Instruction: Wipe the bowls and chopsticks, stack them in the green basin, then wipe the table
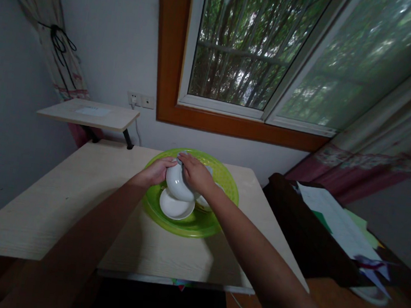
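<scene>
A white bowl is tilted on its side above a green plastic basin. My left hand grips the bowl's left edge, thumb and fingers closed on it. Across its upper right side lies my right hand, with a pale grey cloth pressed under the fingertips. Most of the cloth is hidden by that hand. Below the bowl, inside the basin, rests a white saucer. More white dishware shows in the basin, partly covered by my right wrist.
The basin stands on a pale wooden table. At the back left, a small raised shelf carries a paper. A dark brown piece of furniture with papers is to the right. Behind the table are wall sockets and a window.
</scene>
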Motion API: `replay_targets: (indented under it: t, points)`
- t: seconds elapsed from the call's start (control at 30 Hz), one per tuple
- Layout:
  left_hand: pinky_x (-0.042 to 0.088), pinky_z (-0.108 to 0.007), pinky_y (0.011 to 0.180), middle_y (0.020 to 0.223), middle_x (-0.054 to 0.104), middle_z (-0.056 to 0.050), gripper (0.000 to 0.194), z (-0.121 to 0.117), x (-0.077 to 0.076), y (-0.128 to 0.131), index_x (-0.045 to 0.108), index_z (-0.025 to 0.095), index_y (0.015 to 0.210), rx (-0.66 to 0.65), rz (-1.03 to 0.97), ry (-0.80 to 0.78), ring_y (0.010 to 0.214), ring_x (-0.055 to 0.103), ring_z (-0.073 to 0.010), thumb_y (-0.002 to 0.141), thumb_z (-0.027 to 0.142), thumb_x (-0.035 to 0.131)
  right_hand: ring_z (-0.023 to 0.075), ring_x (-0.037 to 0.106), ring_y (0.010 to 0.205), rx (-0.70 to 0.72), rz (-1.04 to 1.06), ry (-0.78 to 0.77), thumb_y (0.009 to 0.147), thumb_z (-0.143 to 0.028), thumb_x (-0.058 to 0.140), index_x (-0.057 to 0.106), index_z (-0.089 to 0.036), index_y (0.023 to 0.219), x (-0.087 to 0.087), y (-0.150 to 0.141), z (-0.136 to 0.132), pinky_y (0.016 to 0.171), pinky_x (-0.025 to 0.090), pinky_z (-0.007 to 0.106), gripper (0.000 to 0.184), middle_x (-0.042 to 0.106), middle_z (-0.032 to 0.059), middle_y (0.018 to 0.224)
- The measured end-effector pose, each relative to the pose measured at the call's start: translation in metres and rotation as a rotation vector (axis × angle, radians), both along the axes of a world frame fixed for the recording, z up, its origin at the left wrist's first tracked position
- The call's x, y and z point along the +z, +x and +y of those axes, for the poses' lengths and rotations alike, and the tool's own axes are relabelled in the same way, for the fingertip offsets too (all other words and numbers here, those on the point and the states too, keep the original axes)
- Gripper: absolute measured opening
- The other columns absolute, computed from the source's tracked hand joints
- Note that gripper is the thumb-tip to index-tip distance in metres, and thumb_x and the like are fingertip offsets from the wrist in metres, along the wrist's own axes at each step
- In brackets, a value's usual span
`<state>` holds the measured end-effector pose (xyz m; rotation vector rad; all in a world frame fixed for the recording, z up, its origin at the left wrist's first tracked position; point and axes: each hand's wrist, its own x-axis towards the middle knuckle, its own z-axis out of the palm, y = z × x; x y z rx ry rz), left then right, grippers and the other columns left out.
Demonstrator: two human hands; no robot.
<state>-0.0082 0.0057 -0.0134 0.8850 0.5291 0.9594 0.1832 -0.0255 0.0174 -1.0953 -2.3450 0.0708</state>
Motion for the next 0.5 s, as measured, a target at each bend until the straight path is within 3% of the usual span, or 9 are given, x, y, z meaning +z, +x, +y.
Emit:
replay_targets:
  t: [0.23, 0.37, 0.5]
  points:
    - [0.052, -0.029, 0.076, 0.086, 0.076, -0.009, 0.017, -0.009, 0.011, 0.003, 0.073, 0.011, 0.093, 0.043, 0.026, -0.034, 0.076, 0.068, -0.0198, 0.076, 0.011, 0.073, 0.0215, 0.049, 0.144, -0.072, 0.128, -0.021, 0.098, -0.013, 0.042, 0.056, -0.015, 0.146, -0.01, 0.017, -0.001, 0.125, 0.034, 0.042, 0.051, 0.055, 0.0129, 0.153]
    - [0.052, -0.03, 0.073, 0.086, 0.075, -0.01, 0.017, -0.013, 0.015, 0.002, 0.074, 0.009, 0.094, 0.058, 0.065, -0.04, 0.074, 0.067, -0.0197, 0.077, 0.014, 0.075, 0.0223, 0.056, 0.136, -0.227, 0.263, -0.161, 0.101, -0.02, 0.04, 0.058, -0.015, 0.145, -0.016, 0.033, 0.001, 0.121, 0.039, 0.041, 0.048, 0.06, 0.0131, 0.147]
    - [0.054, -0.03, 0.075, 0.091, 0.076, -0.012, 0.021, -0.018, 0.022, 0.003, 0.074, 0.009, 0.098, 0.052, 0.081, -0.015, 0.077, 0.068, -0.0194, 0.078, 0.015, 0.076, 0.023, 0.056, 0.137, -0.294, 0.402, -0.325, 0.102, -0.03, 0.041, 0.059, -0.019, 0.143, -0.024, 0.047, 0.004, 0.12, 0.039, 0.043, 0.046, 0.061, 0.0108, 0.147]
